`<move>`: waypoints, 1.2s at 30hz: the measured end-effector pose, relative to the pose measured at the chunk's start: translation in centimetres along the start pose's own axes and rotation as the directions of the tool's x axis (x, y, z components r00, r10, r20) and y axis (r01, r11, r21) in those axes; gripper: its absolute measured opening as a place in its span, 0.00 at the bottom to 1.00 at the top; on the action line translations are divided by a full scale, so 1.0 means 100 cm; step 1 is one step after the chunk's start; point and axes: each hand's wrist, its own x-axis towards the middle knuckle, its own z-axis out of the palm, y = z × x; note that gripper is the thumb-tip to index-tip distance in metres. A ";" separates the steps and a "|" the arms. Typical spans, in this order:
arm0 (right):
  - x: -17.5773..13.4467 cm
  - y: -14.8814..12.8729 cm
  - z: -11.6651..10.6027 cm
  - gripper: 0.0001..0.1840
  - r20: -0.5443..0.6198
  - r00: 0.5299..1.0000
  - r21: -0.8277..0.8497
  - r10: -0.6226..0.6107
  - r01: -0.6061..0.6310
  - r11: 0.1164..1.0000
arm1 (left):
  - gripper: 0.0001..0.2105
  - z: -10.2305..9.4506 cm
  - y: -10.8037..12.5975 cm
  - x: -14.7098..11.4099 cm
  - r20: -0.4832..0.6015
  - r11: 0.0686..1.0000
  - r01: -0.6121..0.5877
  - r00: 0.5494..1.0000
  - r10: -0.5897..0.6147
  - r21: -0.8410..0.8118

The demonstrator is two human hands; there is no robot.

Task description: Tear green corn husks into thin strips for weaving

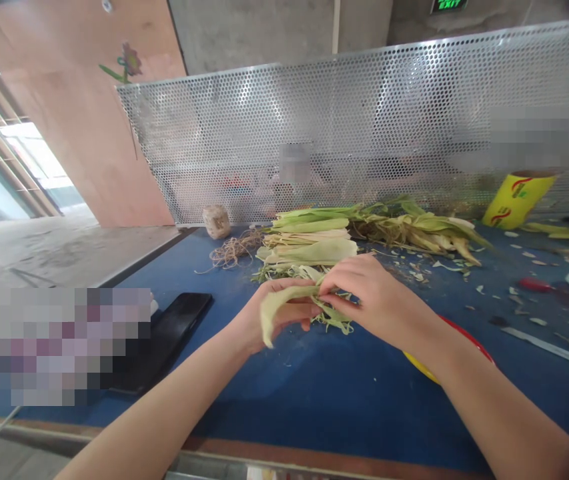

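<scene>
Both hands meet over the blue table, holding a pale green corn husk (281, 303). My left hand (273, 300) is closed around it, and a curled strip hangs down over the back of that hand. My right hand (357, 287) pinches the husk with thumb and fingertips at its right end. Thin shredded strips (334, 320) dangle or lie just below the fingers; I cannot tell which. Right behind the hands lie stacked flat husks (309, 252), partly covered by them. A tangle of brown twine (237, 248) lies to the left of the stack.
A perforated metal panel (264, 133) borders the table's back. More husks (424, 233) lie behind on the right, near a yellow cylinder (519, 200). At right are a thin blade (547, 345) and scraps. A black phone (164, 347) lies left. My right forearm partly covers a red-and-yellow round object (469, 340).
</scene>
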 end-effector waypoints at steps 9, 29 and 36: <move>-0.003 -0.006 0.000 0.09 0.008 1.000 -0.105 0.013 -0.012 0.994 | 0.10 -0.002 -0.001 0.003 -0.009 0.987 -0.062 0.998 0.064 0.148; 0.000 -0.003 -0.007 0.22 0.280 0.891 0.551 0.359 -0.455 0.699 | 0.06 0.003 0.008 -0.002 0.028 0.990 -0.123 0.992 0.122 0.061; 0.008 -0.010 0.008 0.15 0.308 0.886 0.811 0.346 -0.434 0.393 | 0.17 0.003 0.002 0.001 -0.006 0.984 -0.175 0.985 0.175 -0.021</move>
